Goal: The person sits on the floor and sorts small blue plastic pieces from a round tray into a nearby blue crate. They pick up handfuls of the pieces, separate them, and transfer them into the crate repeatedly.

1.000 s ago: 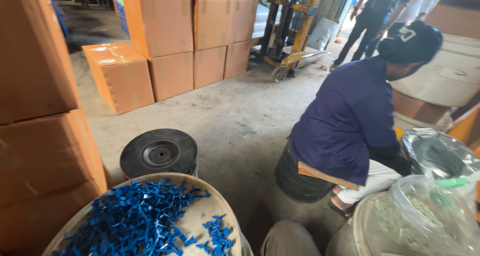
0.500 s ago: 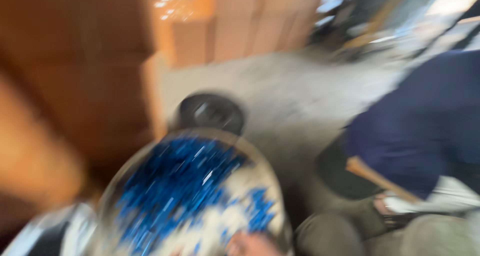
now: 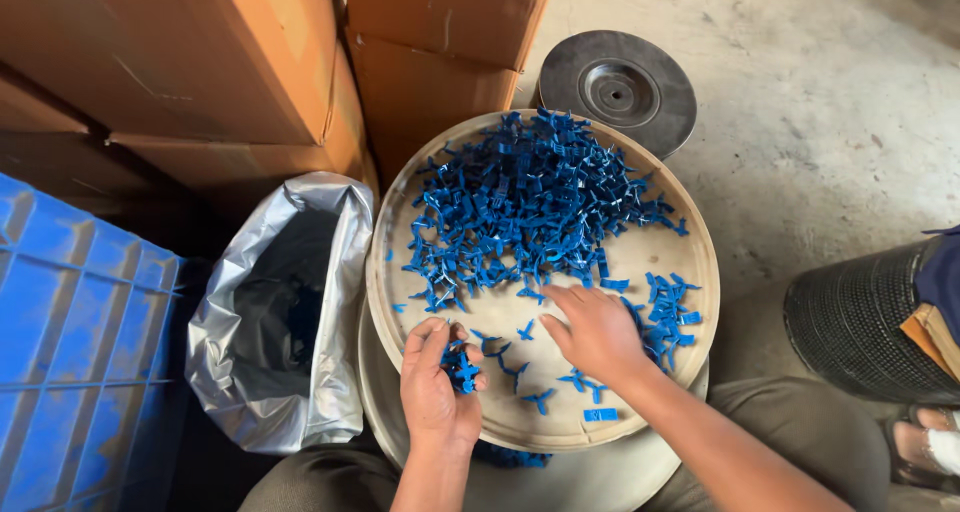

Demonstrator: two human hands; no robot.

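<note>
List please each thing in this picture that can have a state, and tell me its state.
Left hand: closed around a few small blue plastic pieces.
Right hand: open, palm down on the round tray.
Pile of blue plastic pieces: loose, heaped on the tray's far half.
Silver plastic bag: open at the top, left of the tray.
Cardboard boxes: closed, stacked.
Black disc: lying flat on the floor.

Bare concrete floor (image 3: pixel 820 122); stacked cardboard boxes (image 3: pixel 200 62), seemingly daylit, beside a blue crate (image 3: pixel 70 342).

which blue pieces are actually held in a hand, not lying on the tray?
The small bunch of blue plastic pieces in the left hand. The right hand rests flat on the round tray, gripping none.
</note>
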